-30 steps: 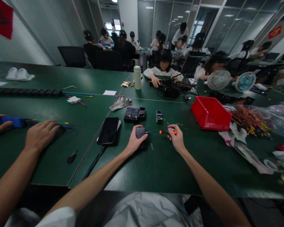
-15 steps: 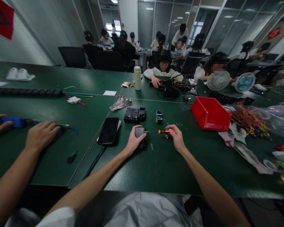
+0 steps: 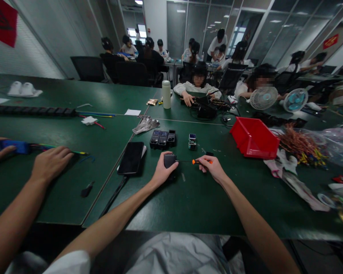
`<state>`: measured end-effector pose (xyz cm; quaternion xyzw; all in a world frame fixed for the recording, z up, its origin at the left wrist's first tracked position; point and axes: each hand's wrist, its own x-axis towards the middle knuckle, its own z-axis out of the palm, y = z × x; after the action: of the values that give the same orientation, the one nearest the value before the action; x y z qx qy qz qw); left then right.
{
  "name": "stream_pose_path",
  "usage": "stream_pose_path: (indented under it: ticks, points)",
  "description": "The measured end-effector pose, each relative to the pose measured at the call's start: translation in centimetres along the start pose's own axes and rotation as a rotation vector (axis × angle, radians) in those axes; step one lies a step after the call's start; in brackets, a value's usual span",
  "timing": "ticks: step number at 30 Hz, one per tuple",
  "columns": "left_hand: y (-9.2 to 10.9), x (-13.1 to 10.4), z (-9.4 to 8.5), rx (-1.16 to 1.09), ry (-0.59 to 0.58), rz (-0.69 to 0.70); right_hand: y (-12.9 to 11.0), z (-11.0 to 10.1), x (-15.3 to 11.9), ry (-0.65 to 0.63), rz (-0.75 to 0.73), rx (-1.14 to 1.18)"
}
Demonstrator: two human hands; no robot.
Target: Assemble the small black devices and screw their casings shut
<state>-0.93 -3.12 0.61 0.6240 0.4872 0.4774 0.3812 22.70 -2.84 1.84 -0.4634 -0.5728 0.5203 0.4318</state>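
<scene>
My left hand (image 3: 162,169) is closed around a small dark box-shaped device (image 3: 169,160) just above the green table. In my right hand (image 3: 210,167) is an orange-and-black screwdriver (image 3: 194,161), its thin shaft pointing left at the device's right side. Whether the tip touches the device is too small to tell. Behind my left hand stand several black modules (image 3: 162,139) in a row. A little to their right lie small parts with a screen (image 3: 192,141). A black phone (image 3: 130,158) with a cable rests to the left of my left hand.
On the right are a red bin (image 3: 255,137), a bundle of copper wires (image 3: 298,142) and gloves (image 3: 287,161). A pale bottle (image 3: 166,94) stands behind the modules. At left, a co-worker's hands (image 3: 50,161) hold a blue tool (image 3: 15,147) and wires. Another person sits opposite.
My right hand has turned around the screwdriver handle and shifted slightly left, covering more of it. The device in my left hand has tilted a little; its face looks darker.
</scene>
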Motion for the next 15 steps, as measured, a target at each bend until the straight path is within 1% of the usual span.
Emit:
stream_pose_path:
  ticks: [5, 9, 11, 15]
  points:
    - [-0.2, 0.1, -0.1, 0.019, 0.027, -0.001, -0.6, -0.1, -0.2, -0.016, -0.061, -0.104]
    - [-0.3, 0.2, -0.2, 0.028, 0.023, -0.007, -1.1, -0.5, -0.2, -0.054, -0.22, -0.238]
    - [-0.3, 0.2, -0.2, 0.03, 0.021, -0.009, -1.0, -0.6, -0.2, -0.057, -0.274, -0.269]
    - [-0.3, 0.2, -0.1, 0.033, 0.014, 0.001, -0.8, -0.4, -0.2, -0.031, -0.286, -0.284]
